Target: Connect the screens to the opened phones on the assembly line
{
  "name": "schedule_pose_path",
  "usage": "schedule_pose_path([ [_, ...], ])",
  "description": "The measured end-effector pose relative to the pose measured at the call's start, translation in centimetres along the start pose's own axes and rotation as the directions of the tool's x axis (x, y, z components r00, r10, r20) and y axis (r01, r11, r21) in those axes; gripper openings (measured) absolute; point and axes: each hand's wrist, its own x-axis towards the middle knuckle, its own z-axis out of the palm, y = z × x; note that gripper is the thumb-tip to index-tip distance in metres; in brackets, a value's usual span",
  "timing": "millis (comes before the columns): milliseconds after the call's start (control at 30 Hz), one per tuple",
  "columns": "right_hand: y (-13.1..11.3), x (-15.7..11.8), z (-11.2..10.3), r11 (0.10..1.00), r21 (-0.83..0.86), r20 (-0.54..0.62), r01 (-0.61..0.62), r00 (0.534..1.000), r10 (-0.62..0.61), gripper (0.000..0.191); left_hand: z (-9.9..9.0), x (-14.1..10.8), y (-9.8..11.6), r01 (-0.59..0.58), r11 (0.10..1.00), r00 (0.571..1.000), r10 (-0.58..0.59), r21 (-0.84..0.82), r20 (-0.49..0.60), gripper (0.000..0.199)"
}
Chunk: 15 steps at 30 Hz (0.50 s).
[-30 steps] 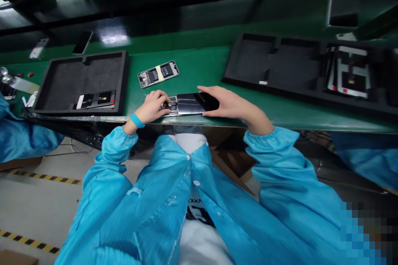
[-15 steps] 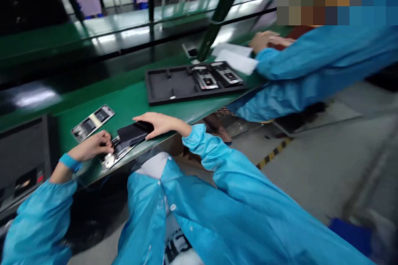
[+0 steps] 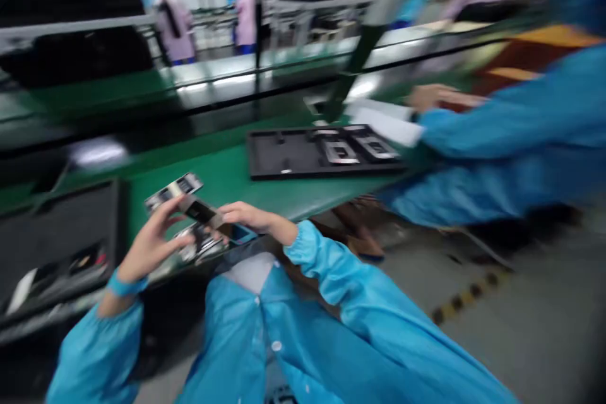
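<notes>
Pinching the dark panel (image 3: 201,209), the right hand (image 3: 250,216) is likely steadying it above the phone (image 3: 199,247); the left hand (image 3: 150,245) is reaching alongside, fingers spread.

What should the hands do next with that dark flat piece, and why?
Probably steady the dark flat piece gently at both ends. It looks slanted: the right hand holds one end, while the left hand is at the other, and blur hides how firmly it grips. Silvery parts show just below, so a bump seems risky.
</notes>
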Motion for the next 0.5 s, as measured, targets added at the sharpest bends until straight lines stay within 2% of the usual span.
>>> schedule_pose_path([
  [67, 0.7, 0.1, 2.3, 0.993, 0.091, 0.01, -0.08, 0.997, 0.08, 0.075, 1.5, -1.4, 1.6, 0.051, 0.997, 0.992, -0.057, -0.053, -0.112, 0.084],
  [100, 0.8, 0.3, 2.9, 0.986, 0.112, 0.063, -0.127, 0.991, 0.12, 0.072, 1.6, -1.6, 1.7, 0.091, 0.991, 0.985, -0.104, -0.097, -0.14, 0.084],
  [133, 0.8, 0.6, 3.2, 0.976, 0.12, 0.122, -0.184, 0.978, 0.169, 0.069, 1.2, -1.6, 1.4, 0.144, 0.977, 0.979, -0.165, -0.159, -0.124, 0.079],
  [200, 0.6, 1.7, 3.1, 0.962, 0.1, 0.086, -0.253, 0.966, 0.245, 0.067, -1.3, -2.0, 0.2, 0.234, 0.935, 0.953, -0.276, -0.267, -0.128, 0.057],
  [267, 0.1, 2.3, 2.6, 0.972, 0.051, 0.004, -0.23, 0.973, 0.23, 0.069, -5.1, -3.2, -1.1, 0.265, 0.919, 0.905, -0.341, -0.292, -0.253, 0.04],
  [300, -0.2, 2.3, 2.2, 0.98, 0.03, -0.059, -0.198, 0.978, 0.2, 0.069, -7.3, -3.9, -1.6, 0.264, 0.921, 0.864, -0.358, -0.286, -0.355, 0.034],
  [333, -0.6, 2.0, 1.6, 0.986, 0.011, -0.133, -0.165, 0.977, 0.165, 0.067, -9.5, -4.7, -2.1, 0.261, 0.926, 0.802, -0.366, -0.274, -0.472, 0.027],
  [400, -1.5, 1.0, 0.0, 0.993, -0.023, -0.307, -0.114, 0.946, 0.101, 0.061, -14.1, -5.8, -3.6, 0.289, 0.915, 0.596, -0.402, -0.281, -0.695, 0.016],
  [467, -2.3, -0.4, -1.9, 0.995, -0.057, -0.466, -0.083, 0.883, 0.047, 0.051, -18.2, -6.3, -5.5, 0.36, 0.865, 0.405, -0.483, -0.35, -0.777, 0.009],
  [500, -2.5, -1.1, -2.8, 0.995, -0.067, -0.528, -0.073, 0.849, 0.027, 0.047, -19.8, -6.6, -6.3, 0.39, 0.838, 0.348, -0.517, -0.381, -0.782, 0.011],
])
